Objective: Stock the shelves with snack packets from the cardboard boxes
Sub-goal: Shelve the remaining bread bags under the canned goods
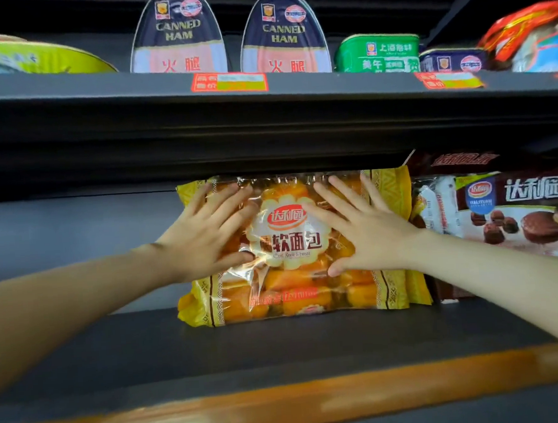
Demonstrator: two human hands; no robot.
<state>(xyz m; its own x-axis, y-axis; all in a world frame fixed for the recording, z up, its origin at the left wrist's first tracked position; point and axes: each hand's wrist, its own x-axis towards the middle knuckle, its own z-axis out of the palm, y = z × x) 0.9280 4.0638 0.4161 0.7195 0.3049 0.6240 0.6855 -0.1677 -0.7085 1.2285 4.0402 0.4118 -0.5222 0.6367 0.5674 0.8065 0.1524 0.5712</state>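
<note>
Pressing flat-fingered, left hand (207,232) and right hand (367,228) steady the yellow bread packet (296,305) upright on the shelf (214,352), chocolate packets (516,216) touching at three o'clock. Bare shelf at nine o'clock looks unstocked; boxes out of view.

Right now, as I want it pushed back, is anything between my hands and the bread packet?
Nothing visible: the left hand and right hand both lie flat against the bread packet standing on the shelf. Behind it is hidden.
</note>
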